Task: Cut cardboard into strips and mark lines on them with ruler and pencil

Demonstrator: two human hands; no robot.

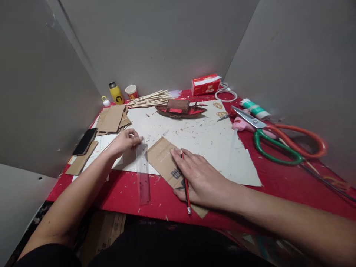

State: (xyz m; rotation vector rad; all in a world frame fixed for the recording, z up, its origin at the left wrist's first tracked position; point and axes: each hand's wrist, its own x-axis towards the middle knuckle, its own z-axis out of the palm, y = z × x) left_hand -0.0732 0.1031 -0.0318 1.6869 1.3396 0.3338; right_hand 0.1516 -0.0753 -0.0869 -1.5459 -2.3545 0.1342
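Observation:
My left hand point(128, 141) pinches the far end of a clear plastic ruler point(143, 178), which reaches back over the table's near edge area. Just right of the ruler, a piece of brown cardboard point(164, 159) with dark print lies at a slant across white paper and red cloth. My right hand point(198, 178) is curled over this cardboard, thumb at its near side and fingers on its top. A red and black pencil point(187, 189) is tucked in the same hand, its metal end pointing toward me. Part of the cardboard is hidden under the palm.
Behind stand a wooden model boat point(180, 108), thin sticks point(150, 99), a paper cup point(131, 91), a yellow bottle point(116, 94) and a tissue pack point(205, 85). Cardboard pieces point(111, 118) and a phone point(85, 141) lie left. Large scissors point(261, 129) and a pink glue gun point(241, 124) lie right.

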